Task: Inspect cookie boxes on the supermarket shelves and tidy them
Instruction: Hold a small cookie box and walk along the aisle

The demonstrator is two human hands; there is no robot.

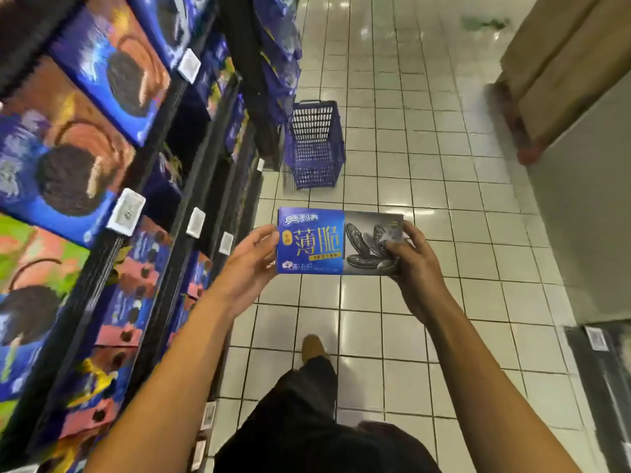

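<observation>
1. Cookie box (pixel 316 242): blue w/ grey right part showing dark sandwich cookies, held flat-on to the camera, long side horizontal, out over the tiled floor (pixel 426 148) in the aisle, clear of the shelves (pixel 191 138).
2. Left hand (pixel 251 264): holds box's left end; thumb on the front edge, fingers behind, not visible.
3. Right hand (pixel 415 268): grips the right end; thumb across the grey front, fingertips curled over the top right corner.
4. Both forearms bare, reaching fwd from the bottom of the view.
5. Shelves on the left: dark racks, several levels, packed w/ blue cookie boxes, some w/ pink, orange or green panels; blurred, print unreadable. White price tags (pixel 127 212) clipped on shelf edges.
6. Purple shopping basket (pixel 316 141) stands on the floor beyond the box, just beside the shelf end.
7. Person's dark trousers & a tan shoe (pixel 312 346) below the box.
8. Brown cardboard cartons (pixel 560 56) top right, across the aisle.
</observation>
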